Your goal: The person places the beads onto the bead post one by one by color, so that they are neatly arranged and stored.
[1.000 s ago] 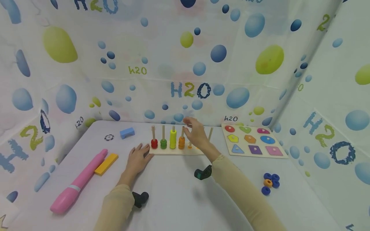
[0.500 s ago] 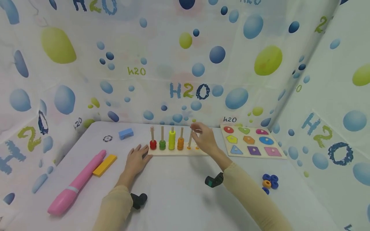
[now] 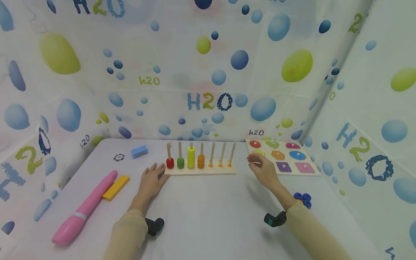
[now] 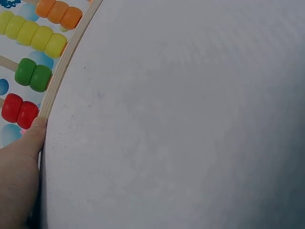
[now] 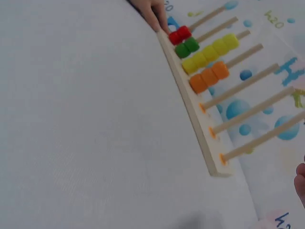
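My left hand [image 3: 152, 180] rests at the left end of a wooden peg board [image 3: 201, 172], its thumb touching the board's front corner in the left wrist view. On the pegs sit two red rings [image 3: 169, 163], two green rings [image 3: 180, 163], a tall stack of yellow rings [image 3: 191, 157] and three orange rings [image 3: 201, 161]. The three pegs at the right carry no rings. My right hand [image 3: 264, 172] is in the air right of the board, in front of a shape puzzle [image 3: 305, 159]. Its fingers are loosely bent, with nothing seen between them.
Several blue rings [image 3: 306, 196] lie at the right, partly behind the right sleeve, with an orange ring [image 3: 299, 202] barely showing. At the left are a pink bat-shaped object [image 3: 86, 209], a yellow block [image 3: 116, 187], a blue block [image 3: 139, 151] and a round chip [image 3: 118, 157].
My right hand has moved from above the pegs to the right and down, away from the peg board. The left hand has stayed at the board's end. The ring stacks look the same.
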The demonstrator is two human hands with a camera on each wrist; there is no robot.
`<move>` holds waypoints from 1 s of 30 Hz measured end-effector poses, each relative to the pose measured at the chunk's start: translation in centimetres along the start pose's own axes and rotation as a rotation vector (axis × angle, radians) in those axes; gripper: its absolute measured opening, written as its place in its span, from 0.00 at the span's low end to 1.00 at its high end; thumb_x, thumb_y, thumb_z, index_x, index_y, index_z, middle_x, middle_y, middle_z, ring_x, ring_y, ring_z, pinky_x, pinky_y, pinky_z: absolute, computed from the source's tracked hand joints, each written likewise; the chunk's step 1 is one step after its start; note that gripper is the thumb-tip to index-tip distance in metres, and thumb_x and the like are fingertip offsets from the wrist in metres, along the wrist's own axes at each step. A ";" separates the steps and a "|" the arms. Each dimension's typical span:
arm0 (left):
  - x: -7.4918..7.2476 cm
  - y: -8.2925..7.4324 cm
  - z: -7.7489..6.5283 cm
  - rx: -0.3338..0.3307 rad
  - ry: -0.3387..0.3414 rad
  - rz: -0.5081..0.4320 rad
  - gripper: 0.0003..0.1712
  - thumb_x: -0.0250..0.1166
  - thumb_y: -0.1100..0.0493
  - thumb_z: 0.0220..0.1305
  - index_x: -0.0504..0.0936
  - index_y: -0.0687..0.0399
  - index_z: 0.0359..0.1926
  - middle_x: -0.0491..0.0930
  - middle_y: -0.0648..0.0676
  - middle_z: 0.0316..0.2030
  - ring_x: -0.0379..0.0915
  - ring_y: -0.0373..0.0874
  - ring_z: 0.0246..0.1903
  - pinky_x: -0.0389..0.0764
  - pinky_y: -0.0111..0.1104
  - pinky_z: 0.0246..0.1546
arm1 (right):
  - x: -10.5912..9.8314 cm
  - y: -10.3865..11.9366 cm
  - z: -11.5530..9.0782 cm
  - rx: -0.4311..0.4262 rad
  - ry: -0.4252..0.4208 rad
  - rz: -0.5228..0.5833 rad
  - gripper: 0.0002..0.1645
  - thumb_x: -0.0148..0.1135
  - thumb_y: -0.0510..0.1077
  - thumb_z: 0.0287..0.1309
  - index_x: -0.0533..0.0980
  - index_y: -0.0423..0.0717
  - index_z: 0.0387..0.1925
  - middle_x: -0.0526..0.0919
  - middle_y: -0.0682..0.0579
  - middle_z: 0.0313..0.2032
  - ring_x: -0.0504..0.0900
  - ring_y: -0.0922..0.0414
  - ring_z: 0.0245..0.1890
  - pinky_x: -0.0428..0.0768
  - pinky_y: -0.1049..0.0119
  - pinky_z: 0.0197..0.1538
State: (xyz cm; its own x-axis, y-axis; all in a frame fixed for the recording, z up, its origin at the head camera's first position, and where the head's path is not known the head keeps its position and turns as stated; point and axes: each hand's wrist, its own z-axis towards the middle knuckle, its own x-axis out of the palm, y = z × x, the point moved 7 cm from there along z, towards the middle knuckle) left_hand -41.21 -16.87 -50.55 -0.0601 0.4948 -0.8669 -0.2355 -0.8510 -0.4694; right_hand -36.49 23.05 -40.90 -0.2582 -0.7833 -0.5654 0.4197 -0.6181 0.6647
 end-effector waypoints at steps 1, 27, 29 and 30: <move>0.0 0.1 0.0 -0.001 0.001 -0.001 0.33 0.60 0.48 0.65 0.67 0.63 0.65 0.65 0.62 0.64 0.46 0.62 0.68 0.41 0.57 0.66 | -0.6 -0.4 -0.4 0.018 -0.001 -0.006 0.16 0.60 0.33 0.59 0.74 0.37 0.50 0.82 0.45 0.44 0.81 0.50 0.47 0.79 0.60 0.49; 0.0 -0.4 -0.1 0.026 0.018 -0.021 0.33 0.59 0.49 0.65 0.67 0.65 0.65 0.65 0.64 0.64 0.46 0.64 0.67 0.41 0.59 0.65 | -10.7 -7.3 -11.2 0.177 -0.044 -0.239 0.14 0.59 0.37 0.61 0.75 0.38 0.49 0.84 0.47 0.41 0.81 0.49 0.44 0.71 0.88 0.42; -0.2 -0.5 -0.1 0.023 0.018 -0.019 0.33 0.59 0.49 0.65 0.66 0.65 0.65 0.65 0.64 0.64 0.46 0.64 0.67 0.41 0.59 0.65 | -11.3 -7.6 -11.7 0.176 -0.057 -0.260 0.13 0.58 0.35 0.61 0.74 0.38 0.48 0.84 0.45 0.41 0.81 0.48 0.43 0.68 0.90 0.42; -0.4 -0.5 -0.1 0.023 0.019 -0.017 0.33 0.59 0.49 0.65 0.66 0.65 0.65 0.65 0.65 0.64 0.46 0.64 0.67 0.41 0.59 0.65 | -11.6 -7.7 -11.9 0.176 -0.064 -0.272 0.13 0.58 0.35 0.61 0.74 0.37 0.48 0.83 0.45 0.41 0.81 0.48 0.43 0.68 0.91 0.42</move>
State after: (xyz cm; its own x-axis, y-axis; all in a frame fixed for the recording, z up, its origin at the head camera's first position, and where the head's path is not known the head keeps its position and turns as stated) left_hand -40.98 -16.63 -49.99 -0.0378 0.5054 -0.8621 -0.2581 -0.8383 -0.4801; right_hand -26.39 37.65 -45.21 -0.3964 -0.5870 -0.7059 0.1727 -0.8028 0.5707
